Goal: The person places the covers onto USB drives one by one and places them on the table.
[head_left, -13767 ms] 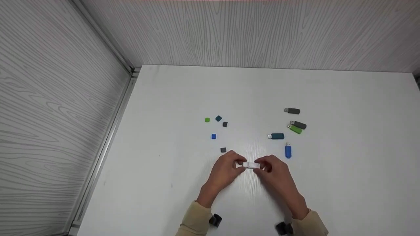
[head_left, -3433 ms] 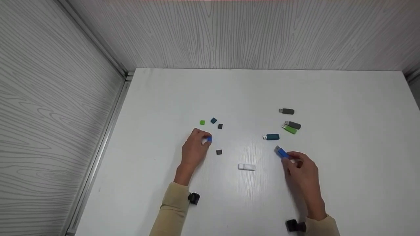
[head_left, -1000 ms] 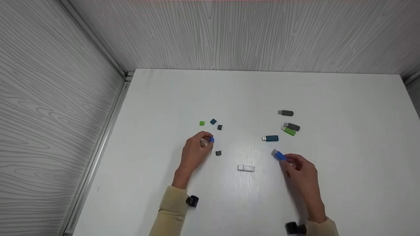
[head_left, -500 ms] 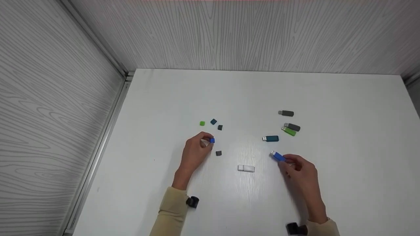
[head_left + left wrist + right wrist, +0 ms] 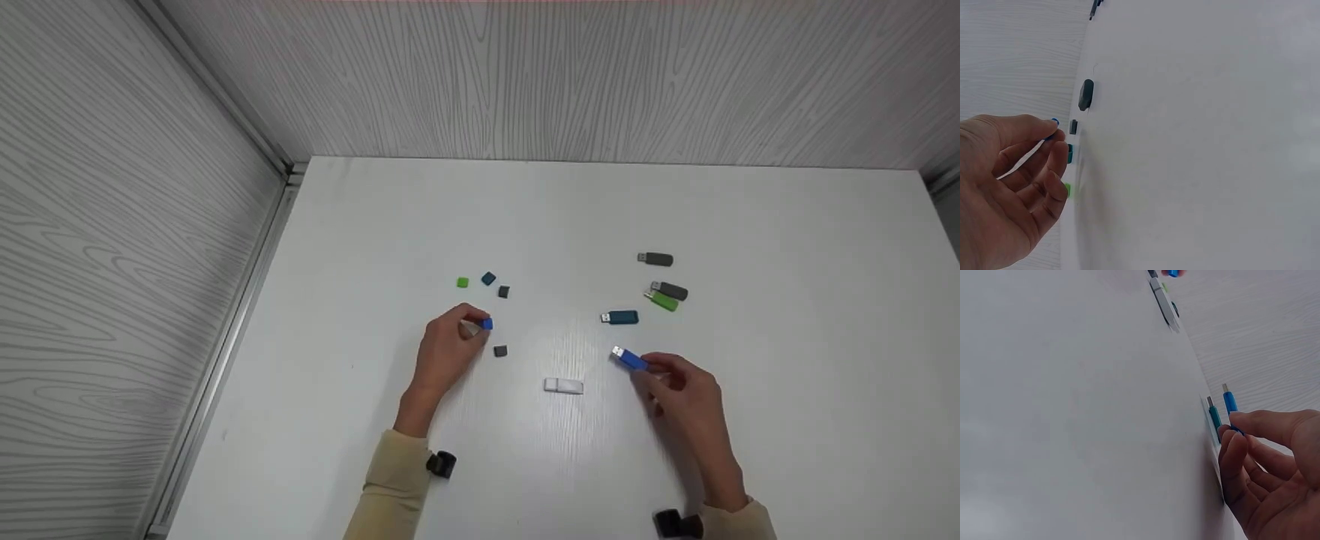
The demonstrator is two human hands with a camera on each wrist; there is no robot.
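We've edged the blue stick (image 5: 633, 361) leftward, right hand (image 5: 685, 391) pinching it; our left hand (image 5: 445, 349) pinches the blue cap (image 5: 488, 324) mid-frame.

1 small blue cap (image 5: 487, 324), squarish, pinched between thumb and fingers of left hand (image 5: 442, 352), partly hidden by them. 1 slim blue USB stick (image 5: 634, 361), uncapped, silver connector (image 5: 617, 352) bare and pointing to upper left in head view; rear end pinched by right hand (image 5: 686, 390). 2 blue pieces well apart.
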